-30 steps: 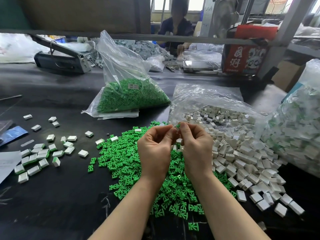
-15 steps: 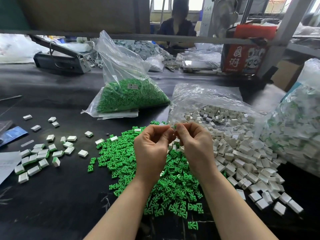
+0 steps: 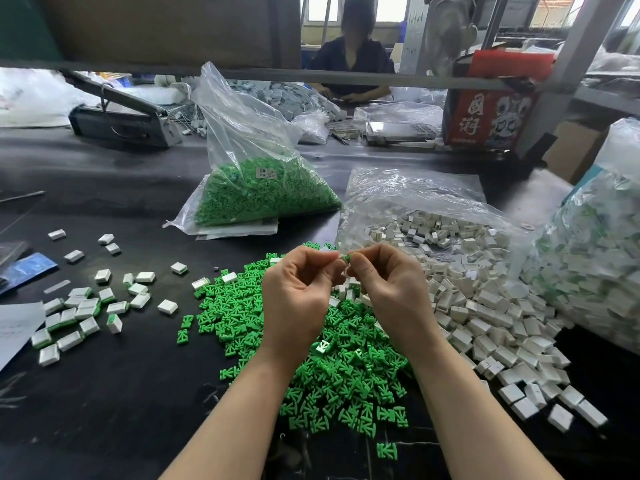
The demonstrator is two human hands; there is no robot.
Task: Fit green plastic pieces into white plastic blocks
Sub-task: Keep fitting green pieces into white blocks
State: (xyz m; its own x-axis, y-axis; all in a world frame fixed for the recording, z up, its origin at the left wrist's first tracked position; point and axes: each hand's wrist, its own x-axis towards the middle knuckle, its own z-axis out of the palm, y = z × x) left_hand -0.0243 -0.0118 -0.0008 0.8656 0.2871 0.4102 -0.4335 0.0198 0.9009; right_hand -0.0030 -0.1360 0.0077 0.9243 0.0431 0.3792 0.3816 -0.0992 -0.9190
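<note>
My left hand (image 3: 298,292) and my right hand (image 3: 391,289) meet fingertip to fingertip above a loose pile of green plastic pieces (image 3: 329,358). Between the fingertips sits a small white block with a green piece (image 3: 346,259); both hands pinch it, and the fingers hide most of it. A heap of white blocks (image 3: 485,306) spills to the right out of a clear bag. Fitted white-and-green blocks (image 3: 79,310) lie scattered on the left of the black table (image 3: 104,410).
A clear bag of green pieces (image 3: 263,192) stands behind the pile. A large bag of fitted blocks (image 3: 595,265) fills the right edge. A grey machine (image 3: 121,123) and a red box (image 3: 491,116) sit at the back, where another person (image 3: 353,64) works.
Both hands have moved slightly away from me, still together on the same small piece. The piles have not moved.
</note>
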